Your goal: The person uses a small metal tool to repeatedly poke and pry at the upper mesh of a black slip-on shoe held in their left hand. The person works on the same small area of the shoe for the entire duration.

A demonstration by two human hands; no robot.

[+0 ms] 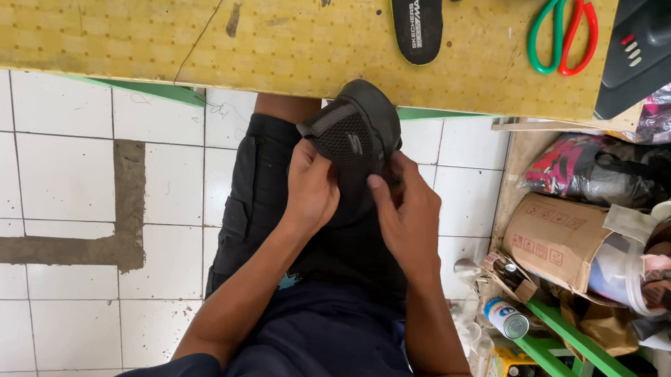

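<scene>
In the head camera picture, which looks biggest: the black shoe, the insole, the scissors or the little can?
1. black shoe
2. insole and scissors look alike, both cut off by the frame edge
3. can

The scissors [563, 31] and black insole [415, 15] run off the top edge; the shoe's [356, 134] far side is perhaps hidden.

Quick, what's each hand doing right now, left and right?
Left hand: closed on the black shoe, gripping its left side.
Right hand: closed on the same shoe, thumb pressed against its right side.
</scene>
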